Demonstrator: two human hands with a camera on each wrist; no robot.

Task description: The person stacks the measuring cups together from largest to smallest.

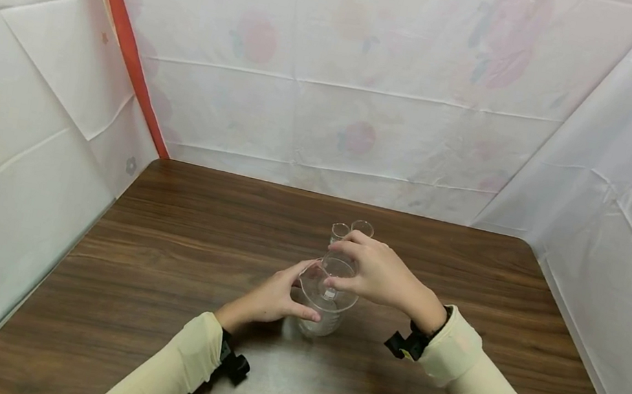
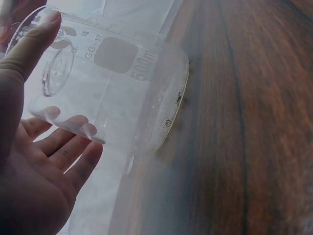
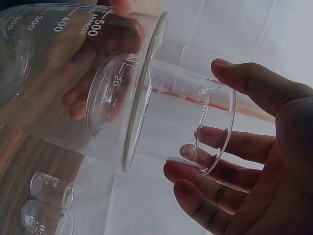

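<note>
A large clear glass beaker (image 1: 325,322), marked 500 ml, stands on the wooden table, its wide mouth upward. My left hand (image 1: 274,296) holds it from the left, thumb at the near side and fingers spread round the far wall. With thumb and fingers, my right hand (image 1: 383,274) grips a smaller glass beaker (image 3: 171,81) by its rim end. The small beaker's base end, near its 20 mark, is inside the large beaker's mouth, while its upper part sticks out above the large rim (image 3: 142,103). Dark specks show near the large beaker's base in the left wrist view.
Just behind the hands stand two more small glass vessels (image 1: 340,230), side by side, partly hidden by my right hand. The brown wood-grain table (image 1: 168,256) meets white patterned sheets (image 1: 316,120) at the back and sides. A red strip (image 1: 124,29) runs down the left corner.
</note>
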